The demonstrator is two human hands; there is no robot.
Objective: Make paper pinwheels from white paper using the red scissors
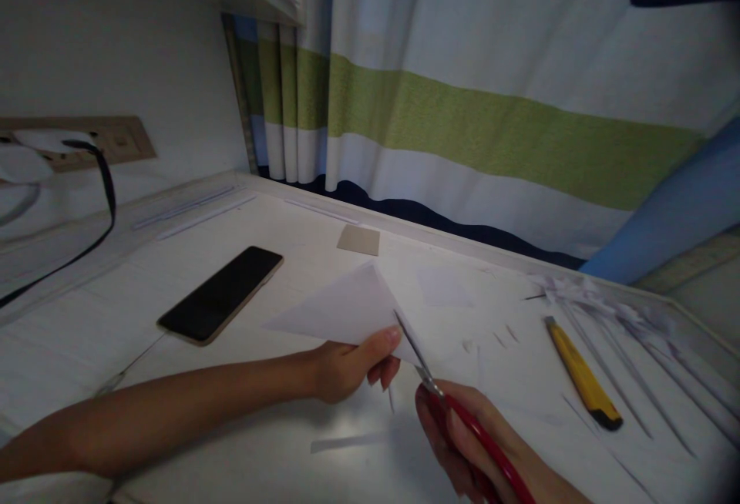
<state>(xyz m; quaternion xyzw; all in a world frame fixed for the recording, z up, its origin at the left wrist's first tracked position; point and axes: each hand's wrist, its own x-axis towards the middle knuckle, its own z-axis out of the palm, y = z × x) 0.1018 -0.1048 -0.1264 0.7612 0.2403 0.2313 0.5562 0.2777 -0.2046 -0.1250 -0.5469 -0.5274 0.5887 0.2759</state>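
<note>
My left hand (361, 361) pinches a sheet of white paper (341, 305) near its lower right corner, thumb on top and fingers beneath. The paper is held above the table and comes to a point at the top. My right hand (462, 431) grips a pair of red-handled scissors (482, 442), fingers in the loops. Its blades (413, 346) lie along the right edge of the paper, close to my left thumb. One blade shows over the sheet; the other is mostly hidden.
A black phone (223, 296) lies left on the white table, near a cable. Behind the paper sits a small grey-beige card (358, 240). At right are a yellow utility knife (583, 373), long thin strips and crumpled paper (590, 296). A striped curtain (462, 111) hangs behind.
</note>
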